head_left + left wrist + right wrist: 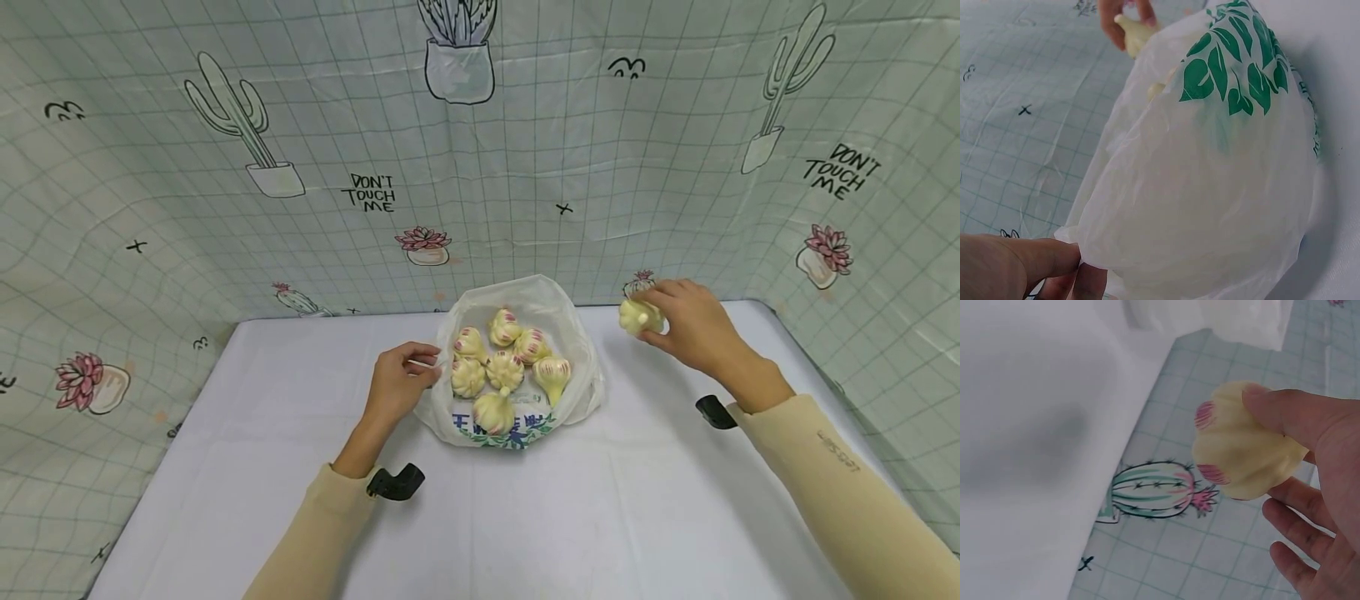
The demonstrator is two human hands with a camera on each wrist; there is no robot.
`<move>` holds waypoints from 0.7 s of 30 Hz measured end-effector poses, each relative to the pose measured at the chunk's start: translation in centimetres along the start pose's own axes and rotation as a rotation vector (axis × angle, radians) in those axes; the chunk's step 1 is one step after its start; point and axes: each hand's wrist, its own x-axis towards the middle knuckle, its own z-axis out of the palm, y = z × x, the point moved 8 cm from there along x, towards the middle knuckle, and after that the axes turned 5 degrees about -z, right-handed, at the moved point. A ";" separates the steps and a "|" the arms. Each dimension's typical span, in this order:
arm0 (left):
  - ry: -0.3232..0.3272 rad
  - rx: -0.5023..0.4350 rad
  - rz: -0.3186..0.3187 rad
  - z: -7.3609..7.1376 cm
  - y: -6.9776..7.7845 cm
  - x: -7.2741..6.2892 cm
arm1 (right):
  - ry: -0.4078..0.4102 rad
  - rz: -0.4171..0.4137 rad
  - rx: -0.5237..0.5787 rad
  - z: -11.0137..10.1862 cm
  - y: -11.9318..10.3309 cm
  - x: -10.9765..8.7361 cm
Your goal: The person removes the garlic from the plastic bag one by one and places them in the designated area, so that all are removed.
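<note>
A white plastic bag [585, 392] with green leaf print [1254, 56] stands with its mouth spread, several garlic bulbs [505, 369] inside. My left hand [401, 379] pinches the bag's left rim between thumb and fingers, as the left wrist view shows up close. To the right of the bag, my right hand [686, 325] holds one garlic bulb [1244, 440] in the air near the table's back edge. Its thumb lies on one side of the bulb and fingertips on the other; the bulb is pale yellow with pink streaks.
The table has a white cloth [540, 525]. Behind and at both sides hangs a grid-patterned curtain [495, 167] printed with cacti and lettering. A black wrist strap piece [397, 482] sits at the left cuff, another black piece [716, 412] at the right cuff.
</note>
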 end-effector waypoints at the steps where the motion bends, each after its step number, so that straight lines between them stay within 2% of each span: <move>1: 0.001 0.000 -0.002 0.0 0.0 0.0 | -0.003 0.003 -0.002 0.2 0.2 0.0; 6: 0.001 -0.002 -0.008 0.0 -0.2 0.0 | -0.035 0.031 -0.009 1.4 1.2 -0.1; 15: -0.018 -0.021 -0.014 0.0 -0.2 0.1 | -0.141 0.089 -0.043 3.8 3.4 0.2; 21: -0.026 -0.034 -0.024 0.1 -0.4 0.2 | -0.183 0.098 -0.061 4.9 4.1 0.4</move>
